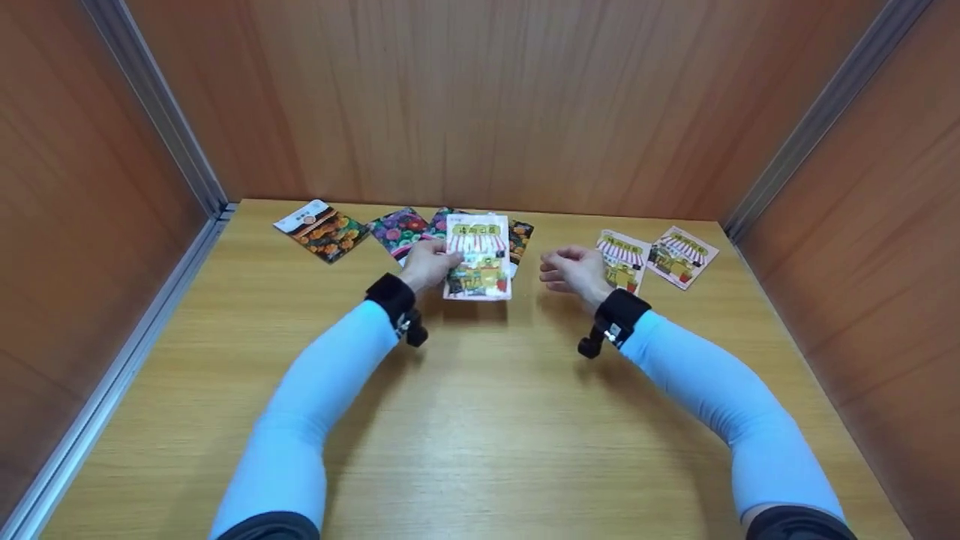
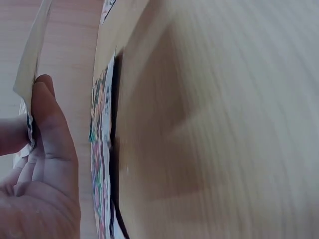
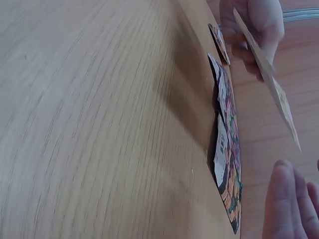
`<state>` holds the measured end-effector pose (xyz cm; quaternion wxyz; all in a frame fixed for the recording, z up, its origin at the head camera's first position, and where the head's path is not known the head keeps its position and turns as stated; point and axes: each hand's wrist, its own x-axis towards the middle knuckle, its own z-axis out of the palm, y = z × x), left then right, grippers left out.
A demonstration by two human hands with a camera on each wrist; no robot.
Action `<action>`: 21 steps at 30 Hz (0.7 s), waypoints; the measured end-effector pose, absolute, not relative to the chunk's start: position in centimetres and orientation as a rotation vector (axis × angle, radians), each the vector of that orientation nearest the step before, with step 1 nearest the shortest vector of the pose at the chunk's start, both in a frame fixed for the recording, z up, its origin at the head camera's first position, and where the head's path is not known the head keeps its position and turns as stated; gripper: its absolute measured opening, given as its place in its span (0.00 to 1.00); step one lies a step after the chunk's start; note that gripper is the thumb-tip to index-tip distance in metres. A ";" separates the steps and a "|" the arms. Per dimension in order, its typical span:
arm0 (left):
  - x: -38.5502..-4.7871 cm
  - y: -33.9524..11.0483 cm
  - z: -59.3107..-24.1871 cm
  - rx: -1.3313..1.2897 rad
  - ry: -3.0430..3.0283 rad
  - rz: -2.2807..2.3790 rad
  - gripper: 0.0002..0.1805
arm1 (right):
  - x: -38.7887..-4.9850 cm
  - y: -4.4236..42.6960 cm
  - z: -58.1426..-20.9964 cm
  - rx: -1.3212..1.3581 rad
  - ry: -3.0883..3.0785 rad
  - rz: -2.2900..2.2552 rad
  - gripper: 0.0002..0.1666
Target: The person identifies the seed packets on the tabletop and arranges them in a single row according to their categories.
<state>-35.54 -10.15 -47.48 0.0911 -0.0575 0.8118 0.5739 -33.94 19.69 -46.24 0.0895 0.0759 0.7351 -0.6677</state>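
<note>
prob. a lab-type setting: wood-look panels (image 1: 480, 97) w/ metal corner rails (image 1: 161, 106) round a wood-look tbl (image 1: 510, 450)

Free gap between held packet (image 1: 484, 259) and right grip (image 1: 576, 268)

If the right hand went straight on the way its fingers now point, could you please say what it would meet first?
The right hand would probably first meet the white rectangular packet with a striped awning picture, held in the left hand, though their heights are hard to compare.
</note>
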 end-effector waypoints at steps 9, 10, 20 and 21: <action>-32.0 -17.5 -46.7 -0.040 2.393 1.535 0.19 | -33.5 20.9 -45.2 0.003 2.400 -1.604 0.35; -31.7 -18.7 -46.7 -0.036 2.390 1.532 0.21 | -33.4 21.1 -45.2 -0.011 2.422 -1.578 0.36; -27.8 -32.4 -46.3 -0.264 2.371 1.396 0.34 | -33.1 22.8 -45.1 -0.067 2.453 -1.509 0.42; -27.4 -33.5 -46.3 -0.288 2.372 1.381 0.35 | -33.0 23.0 -45.1 -0.067 2.455 -1.508 0.42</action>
